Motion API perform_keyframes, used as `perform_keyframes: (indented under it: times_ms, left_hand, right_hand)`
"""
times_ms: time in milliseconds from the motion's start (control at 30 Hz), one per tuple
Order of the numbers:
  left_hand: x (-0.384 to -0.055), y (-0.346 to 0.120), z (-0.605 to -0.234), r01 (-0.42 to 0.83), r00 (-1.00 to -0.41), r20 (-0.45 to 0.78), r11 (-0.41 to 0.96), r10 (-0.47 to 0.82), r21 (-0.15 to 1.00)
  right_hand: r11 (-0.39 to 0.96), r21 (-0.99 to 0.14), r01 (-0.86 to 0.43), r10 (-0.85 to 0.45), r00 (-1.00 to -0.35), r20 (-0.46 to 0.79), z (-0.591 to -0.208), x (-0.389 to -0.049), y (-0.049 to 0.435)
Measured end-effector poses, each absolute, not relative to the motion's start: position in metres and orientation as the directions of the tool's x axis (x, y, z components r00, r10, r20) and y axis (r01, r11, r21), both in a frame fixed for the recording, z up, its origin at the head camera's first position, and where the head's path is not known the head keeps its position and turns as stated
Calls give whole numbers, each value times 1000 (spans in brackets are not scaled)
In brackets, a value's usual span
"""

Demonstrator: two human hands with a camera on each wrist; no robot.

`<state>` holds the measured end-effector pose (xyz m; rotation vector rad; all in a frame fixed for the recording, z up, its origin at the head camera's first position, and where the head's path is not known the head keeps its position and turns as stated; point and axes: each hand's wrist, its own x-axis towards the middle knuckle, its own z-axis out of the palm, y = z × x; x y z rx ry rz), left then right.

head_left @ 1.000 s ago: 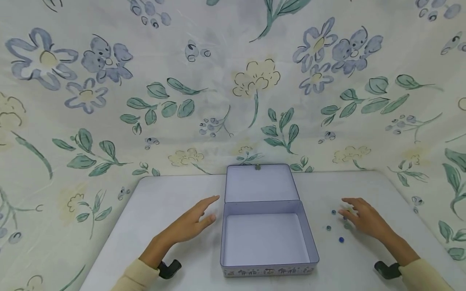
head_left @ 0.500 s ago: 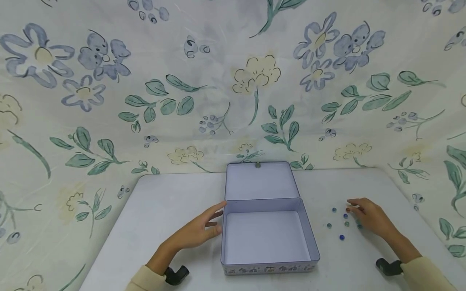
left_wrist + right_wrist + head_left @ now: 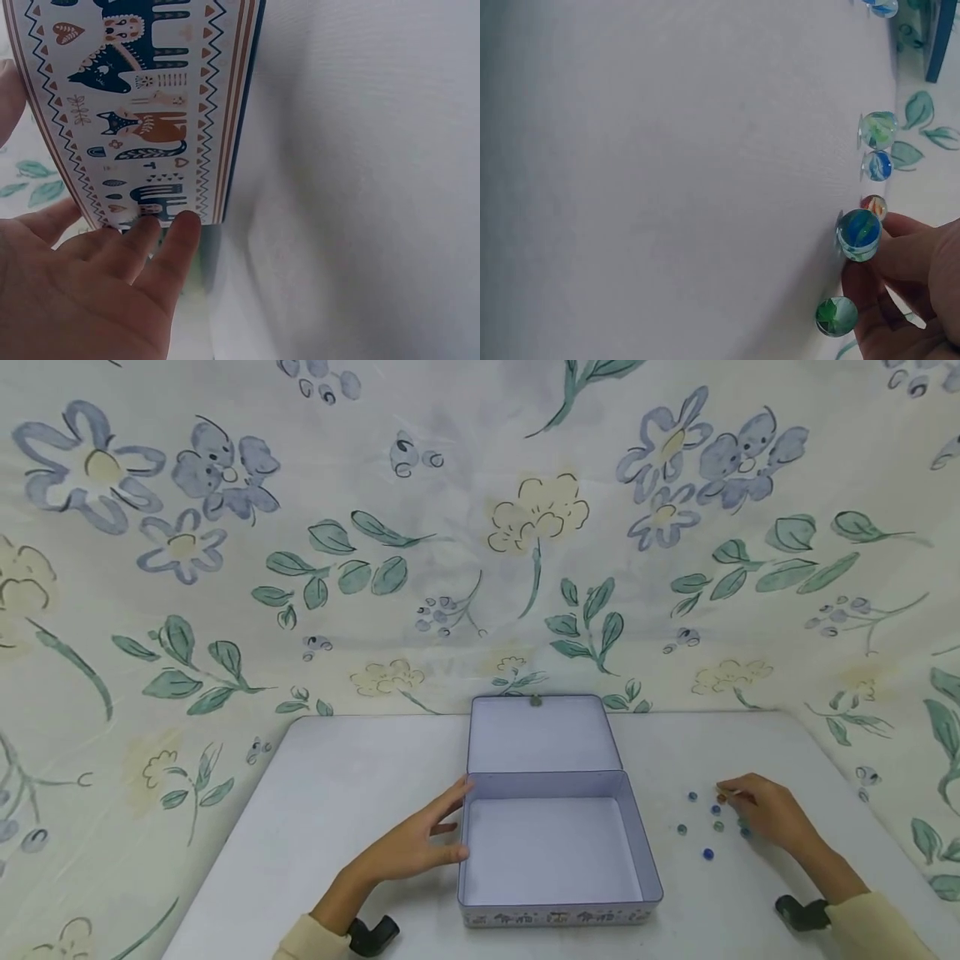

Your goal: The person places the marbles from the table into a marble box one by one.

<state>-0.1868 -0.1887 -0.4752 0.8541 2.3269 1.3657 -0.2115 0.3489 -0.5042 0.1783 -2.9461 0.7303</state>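
A lidded tin box (image 3: 558,916) with lavender inside stands with its lid (image 3: 543,735) raised at the back. My left hand (image 3: 408,847) touches its left side, fingers fairly straight and thumb at the rim. In the left wrist view, the fingertips lie against the box's animal-patterned wall (image 3: 150,127). Right of the box, my right hand (image 3: 768,810) pinches an orange-red glass marble (image 3: 722,797) on the table, thumb and fingertips bent. In the right wrist view a blue-green marble (image 3: 859,234) partly covers that contact. A green-swirled marble (image 3: 836,316) lies close to the fingers.
Several other glass marbles lie loose between box and right hand, among them a dark blue marble (image 3: 708,854) and a pale green marble (image 3: 682,829). The white table (image 3: 360,768) ends at a flower-printed cloth backdrop (image 3: 442,552). Each wrist bears a black camera mount (image 3: 373,935).
My left hand has moved right until it touches the box. My right hand has shifted slightly right and its fingers have closed in on the orange-red marble.
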Motion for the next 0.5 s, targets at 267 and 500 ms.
perform_keyframes:
  times_ms: [267, 500]
  left_hand:
    - [-185, -188, -478, 314, -775, 33, 338, 631, 887]
    - [-184, -187, -479, 293, -789, 37, 322, 614, 900]
  right_hand:
    - [892, -440, -104, -55, -991, 123, -503, -212, 348]
    - [896, -435, -93, -42, -991, 126, -501, -215, 345]
